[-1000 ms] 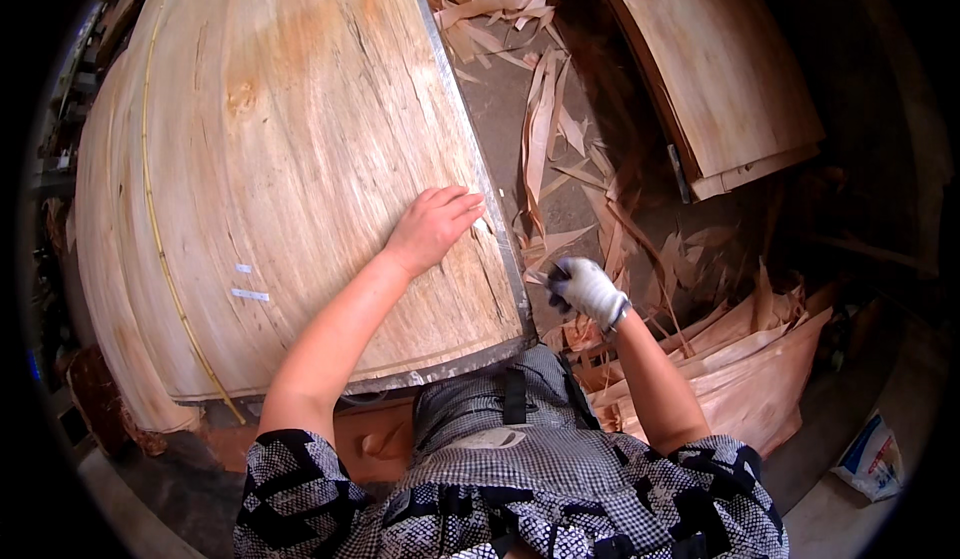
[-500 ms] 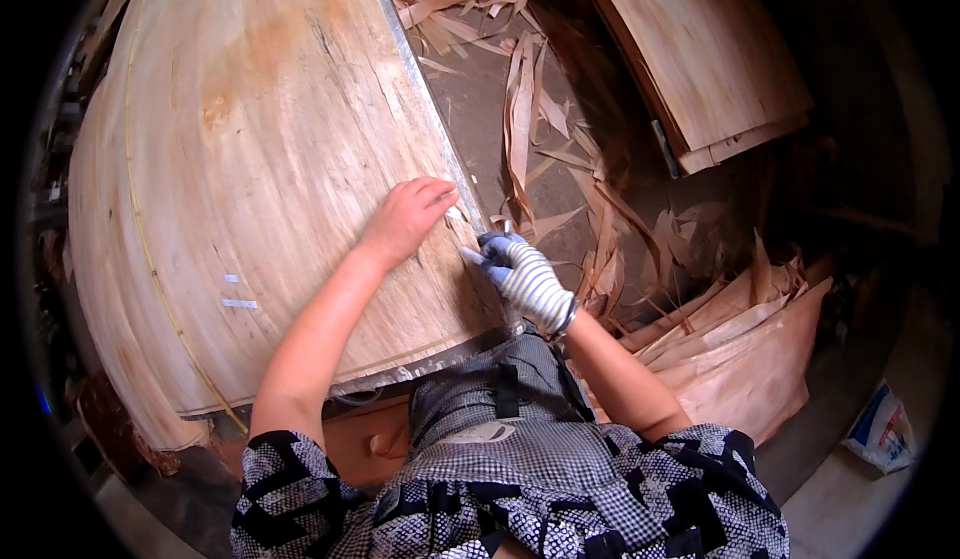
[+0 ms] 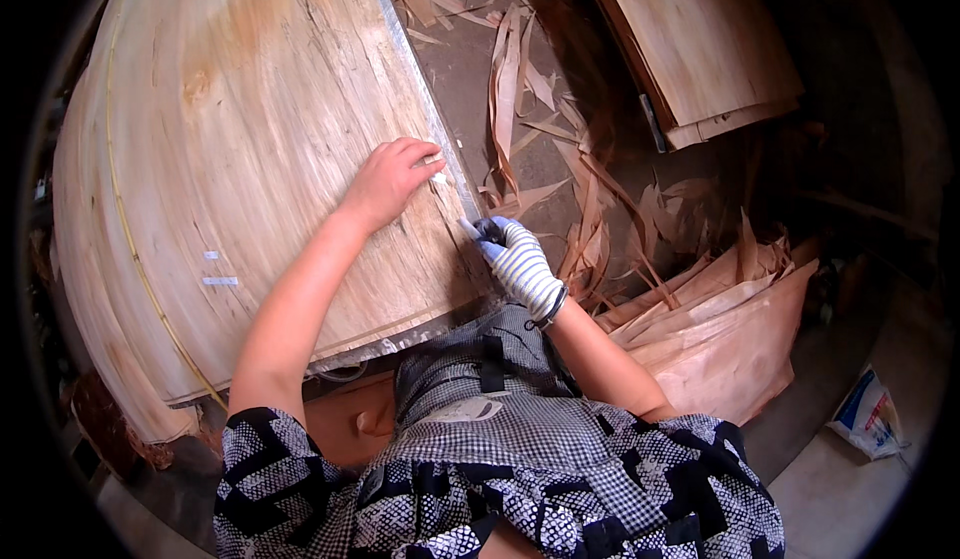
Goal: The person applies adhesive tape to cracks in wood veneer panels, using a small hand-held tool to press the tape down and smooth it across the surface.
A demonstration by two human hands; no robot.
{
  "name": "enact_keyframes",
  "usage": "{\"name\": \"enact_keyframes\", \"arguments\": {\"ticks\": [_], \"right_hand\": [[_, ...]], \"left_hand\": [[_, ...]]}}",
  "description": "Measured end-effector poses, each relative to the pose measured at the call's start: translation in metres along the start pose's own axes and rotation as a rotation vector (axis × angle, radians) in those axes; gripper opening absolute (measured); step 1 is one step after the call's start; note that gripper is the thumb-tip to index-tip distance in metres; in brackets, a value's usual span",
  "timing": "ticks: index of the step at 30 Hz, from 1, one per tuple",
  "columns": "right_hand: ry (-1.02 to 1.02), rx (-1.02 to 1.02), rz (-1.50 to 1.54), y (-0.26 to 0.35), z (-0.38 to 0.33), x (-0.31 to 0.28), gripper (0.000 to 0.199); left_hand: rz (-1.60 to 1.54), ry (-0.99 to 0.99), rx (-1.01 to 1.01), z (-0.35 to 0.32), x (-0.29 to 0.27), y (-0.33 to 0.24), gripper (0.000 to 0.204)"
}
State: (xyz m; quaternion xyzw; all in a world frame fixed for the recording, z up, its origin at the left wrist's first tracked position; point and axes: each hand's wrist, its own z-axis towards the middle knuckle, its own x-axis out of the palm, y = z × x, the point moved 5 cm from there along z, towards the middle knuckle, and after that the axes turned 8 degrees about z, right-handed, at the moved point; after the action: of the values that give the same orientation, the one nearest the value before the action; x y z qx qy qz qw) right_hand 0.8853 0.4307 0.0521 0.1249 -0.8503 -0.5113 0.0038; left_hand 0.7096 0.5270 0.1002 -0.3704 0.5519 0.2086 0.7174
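Observation:
A broad pale wood veneer sheet [image 3: 270, 159] lies before me, marked by brown stains and cracks toward its right side. My left hand [image 3: 392, 181], bare, rests on the sheet near its right edge. Its fingers are slightly bent, with a gap between them, beside a small white bit [image 3: 440, 177]. Just beyond that edge, nearer to me, is my right hand [image 3: 525, 269] in a blue-and-white striped glove. It is closed around a small dark object [image 3: 488, 230], mostly hidden by the fingers, so I cannot tell its kind. One gloved finger points toward the cracked edge.
A metal strip [image 3: 420, 79] runs along the sheet's right edge. A yellow tape line [image 3: 130, 239] crosses the left side. Veneer scraps [image 3: 508, 89] litter the floor. Another veneer stack [image 3: 700, 39] stands far right, a scrap bundle [image 3: 720, 329] near right, a plastic bag [image 3: 868, 417] beyond.
The view has shifted slightly, so most things appear a little further left and up. The metal tip seen above the gloved fingers no longer shows. The left hand's fingers look more parted.

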Motion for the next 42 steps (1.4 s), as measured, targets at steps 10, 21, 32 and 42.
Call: {"name": "enact_keyframes", "arguments": {"ticks": [10,21,32,42], "right_hand": [[0.167,-0.48,-0.753,0.084,0.011,0.014,0.031],[0.116,-0.17,-0.107,0.037,0.045,-0.025,0.029],[0.11,-0.023,-0.158,0.05,0.102,-0.006,0.016],[0.177,0.133,-0.186,0.046,0.124,0.001,0.024]], "left_hand": [[0.017,-0.035,0.052,-0.002,0.0,0.002,0.026],[-0.273,-0.288,-0.518,-0.033,-0.018,0.031,0.035],[-0.082,-0.386,-0.627,-0.036,-0.012,-0.007,0.033],[0.139,-0.008,-0.339,-0.01,0.024,-0.028,0.041]]}}
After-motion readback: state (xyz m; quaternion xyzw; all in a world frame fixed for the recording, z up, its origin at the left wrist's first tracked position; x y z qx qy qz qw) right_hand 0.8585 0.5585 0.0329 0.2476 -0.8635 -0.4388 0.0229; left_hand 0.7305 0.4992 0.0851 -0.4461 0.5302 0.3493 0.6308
